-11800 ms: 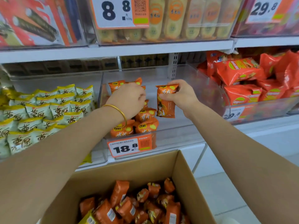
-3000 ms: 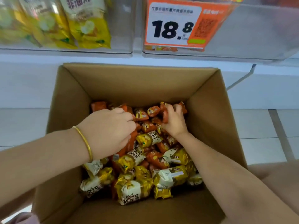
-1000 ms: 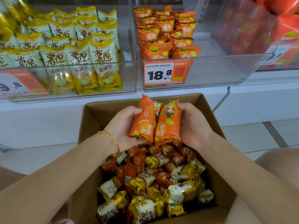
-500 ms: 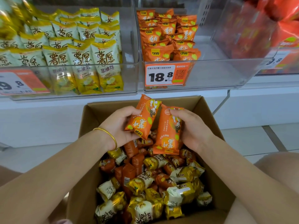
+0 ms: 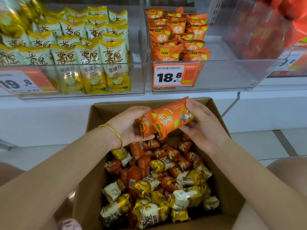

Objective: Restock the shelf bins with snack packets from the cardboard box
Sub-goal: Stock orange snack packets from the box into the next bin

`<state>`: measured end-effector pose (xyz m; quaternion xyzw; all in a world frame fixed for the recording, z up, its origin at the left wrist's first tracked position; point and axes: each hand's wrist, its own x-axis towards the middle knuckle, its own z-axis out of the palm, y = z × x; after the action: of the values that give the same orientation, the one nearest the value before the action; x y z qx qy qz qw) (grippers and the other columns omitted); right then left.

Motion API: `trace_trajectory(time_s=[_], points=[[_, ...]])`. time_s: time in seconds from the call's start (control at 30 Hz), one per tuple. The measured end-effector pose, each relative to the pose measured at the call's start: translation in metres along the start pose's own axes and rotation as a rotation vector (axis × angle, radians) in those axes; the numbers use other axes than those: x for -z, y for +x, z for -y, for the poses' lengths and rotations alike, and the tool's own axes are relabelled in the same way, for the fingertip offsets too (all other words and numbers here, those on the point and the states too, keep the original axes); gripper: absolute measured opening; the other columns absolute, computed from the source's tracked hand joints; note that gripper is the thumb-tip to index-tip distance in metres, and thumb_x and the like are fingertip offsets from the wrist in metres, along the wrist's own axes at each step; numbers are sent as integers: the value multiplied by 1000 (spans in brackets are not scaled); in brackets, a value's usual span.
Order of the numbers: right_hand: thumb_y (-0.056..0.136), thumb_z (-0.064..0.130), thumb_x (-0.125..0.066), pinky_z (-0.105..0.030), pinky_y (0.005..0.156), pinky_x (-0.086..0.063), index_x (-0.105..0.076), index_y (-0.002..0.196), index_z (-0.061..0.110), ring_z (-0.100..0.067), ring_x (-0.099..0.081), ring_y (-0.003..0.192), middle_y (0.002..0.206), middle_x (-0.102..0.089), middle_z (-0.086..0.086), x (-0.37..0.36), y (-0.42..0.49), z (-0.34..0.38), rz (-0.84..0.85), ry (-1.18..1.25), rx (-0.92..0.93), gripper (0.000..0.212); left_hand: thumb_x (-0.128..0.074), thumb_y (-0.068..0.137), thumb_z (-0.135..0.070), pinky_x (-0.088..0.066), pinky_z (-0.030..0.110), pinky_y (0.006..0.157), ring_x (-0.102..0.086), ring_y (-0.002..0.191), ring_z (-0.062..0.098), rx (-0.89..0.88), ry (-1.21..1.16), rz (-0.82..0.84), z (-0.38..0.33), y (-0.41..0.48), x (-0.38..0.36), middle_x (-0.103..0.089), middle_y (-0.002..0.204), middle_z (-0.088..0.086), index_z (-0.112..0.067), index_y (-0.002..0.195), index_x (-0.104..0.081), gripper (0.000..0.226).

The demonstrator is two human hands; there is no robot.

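Two orange snack packets lie stacked above the open cardboard box [image 5: 93, 146]. My right hand [image 5: 206, 128] grips the upper orange packet [image 5: 171, 120] by its right end. My left hand [image 5: 129, 127], with a gold bangle on the wrist, grips the lower orange packet [image 5: 147, 128], which is mostly hidden under the upper one. The box holds several orange and yellow loose packets [image 5: 157, 180]. Straight above it, a clear bin [image 5: 232, 77] tagged 18.8 has orange packets [image 5: 179, 35] filling its left part; its right part is bare.
A clear bin [image 5: 137, 77] on the left is packed with yellow packets [image 5: 89, 57] and bears a 19.8 price tag. Red packets [image 5: 274, 30] fill a bin at far right. Below the white shelf edge [image 5: 49, 105] lies tiled floor [image 5: 257, 143].
Over the last second both hands have brought the two orange packets together, turning them from upright and side by side to tilted and overlapping. Three seconds ago both hands were down in the box.
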<state>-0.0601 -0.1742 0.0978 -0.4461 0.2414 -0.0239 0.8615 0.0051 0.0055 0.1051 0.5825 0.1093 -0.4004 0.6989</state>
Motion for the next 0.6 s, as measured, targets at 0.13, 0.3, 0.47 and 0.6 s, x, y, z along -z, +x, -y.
trace_trajectory(time_s=[0.13, 0.3, 0.47, 0.6], points=[[89, 26, -64, -35, 76, -58, -60, 104, 14, -21, -64, 102, 103, -66, -8, 3, 0, -9, -89, -110, 2, 20, -64, 69, -50, -58, 44, 76, -63, 104, 32, 0, 73, 112, -2, -8, -3, -59, 118, 12, -20, 119, -56, 58], [94, 30, -56, -32, 75, -58, -56, 108, 6, -21, -66, 100, 108, -65, -13, 1, -4, -23, -44, -188, 12, 28, -76, 52, -35, -57, 42, 81, -60, 105, 24, -146, 311, 139, 6, -16, -15, -51, 119, 3, -24, 115, -54, 68], [85, 32, -68, -19, 83, -50, -55, 118, 20, -4, -59, 107, 114, -61, 7, 8, -6, 15, 84, -812, 132, 37, -77, 55, -30, -58, 29, 74, -64, 99, 18, -178, 455, 194, -1, -18, -4, -55, 116, 3, -25, 113, -53, 63], [70, 36, -81, -11, 97, -33, -41, 130, 41, 14, -36, 122, 132, -41, 26, 4, -22, 52, 469, -1306, 238, 73, -86, 56, -31, -56, 28, 76, -65, 99, 18, -170, 615, 345, -7, -28, 1, -56, 117, 3, -32, 109, -56, 61]])
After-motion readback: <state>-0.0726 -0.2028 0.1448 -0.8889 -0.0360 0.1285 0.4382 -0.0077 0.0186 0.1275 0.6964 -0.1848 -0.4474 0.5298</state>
